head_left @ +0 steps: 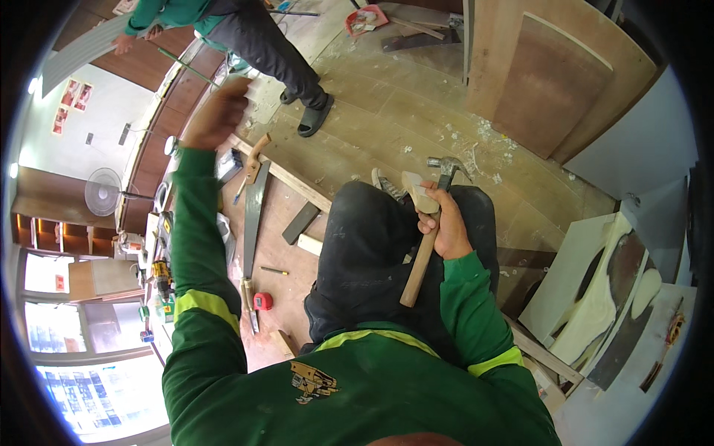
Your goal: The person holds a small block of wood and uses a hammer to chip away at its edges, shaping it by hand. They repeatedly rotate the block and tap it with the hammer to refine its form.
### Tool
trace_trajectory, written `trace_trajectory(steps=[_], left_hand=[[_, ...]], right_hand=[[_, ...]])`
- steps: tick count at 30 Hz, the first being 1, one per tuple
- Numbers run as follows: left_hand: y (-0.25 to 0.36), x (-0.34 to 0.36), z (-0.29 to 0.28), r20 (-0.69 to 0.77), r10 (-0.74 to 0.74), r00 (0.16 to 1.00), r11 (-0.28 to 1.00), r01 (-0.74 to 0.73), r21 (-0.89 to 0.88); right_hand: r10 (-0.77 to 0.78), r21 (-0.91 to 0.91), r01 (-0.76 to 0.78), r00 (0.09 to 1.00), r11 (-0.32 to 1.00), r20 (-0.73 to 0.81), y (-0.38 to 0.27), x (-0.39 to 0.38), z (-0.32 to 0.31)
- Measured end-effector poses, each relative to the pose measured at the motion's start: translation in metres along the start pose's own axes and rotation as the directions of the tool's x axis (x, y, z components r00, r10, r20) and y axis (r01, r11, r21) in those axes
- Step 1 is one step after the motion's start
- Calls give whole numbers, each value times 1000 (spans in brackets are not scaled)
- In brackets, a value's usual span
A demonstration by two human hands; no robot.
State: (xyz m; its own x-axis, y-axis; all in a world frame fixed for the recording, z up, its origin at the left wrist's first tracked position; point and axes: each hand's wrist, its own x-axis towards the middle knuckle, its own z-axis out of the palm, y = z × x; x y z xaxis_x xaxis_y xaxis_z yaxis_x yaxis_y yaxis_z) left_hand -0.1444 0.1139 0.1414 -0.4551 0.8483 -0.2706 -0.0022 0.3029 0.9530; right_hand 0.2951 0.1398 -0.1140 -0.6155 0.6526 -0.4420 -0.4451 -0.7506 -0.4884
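Observation:
My right hand (452, 229) is closed around a claw hammer (422, 271) near its metal head, the wooden handle slanting down over my lap. A pale wood block (419, 195) is pinched in the same hand, beside the hammer. My left hand (216, 115) is raised at the upper left, smeared by motion; its fingers cannot be made out. Below it, a handsaw (255, 212) lies on a brown board (284, 312). Around the saw are a dark rectangular block (301, 223), a pencil (274, 270), a red tape measure (262, 301) and a chisel (250, 297).
A co-worker in dark trousers (268, 44) stands at the upper left. A red dustpan (364, 21) lies on the floor (372, 126) among wood shavings. A wooden panel (554, 74) leans at the upper right. A yellow drill (161, 275) stands left of my arm.

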Motion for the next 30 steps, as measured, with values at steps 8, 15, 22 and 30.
trace_trajectory(steps=[8, 15, 22, 30], left_hand=[[-140, 56, -42, 23, -209, 978, 978, 209, -4], [-193, 19, 128, 229, -430, 873, 870, 469, -152], [-190, -5, 127, 152, 106, 983, 908, -158, 387], [-249, -60, 188, 31, 231, 972, 537, -154, 829]], right_hand=[[1, 58, -3, 1000, 998, 24, 6, 7, 1], [-19, 7, 19, 1000, 1000, -12, -1, -8, -10], [-22, -20, 22, 1000, 1000, -13, 8, 5, -4], [-8, -47, 6, 999, 999, -36, 13, 5, -5]])
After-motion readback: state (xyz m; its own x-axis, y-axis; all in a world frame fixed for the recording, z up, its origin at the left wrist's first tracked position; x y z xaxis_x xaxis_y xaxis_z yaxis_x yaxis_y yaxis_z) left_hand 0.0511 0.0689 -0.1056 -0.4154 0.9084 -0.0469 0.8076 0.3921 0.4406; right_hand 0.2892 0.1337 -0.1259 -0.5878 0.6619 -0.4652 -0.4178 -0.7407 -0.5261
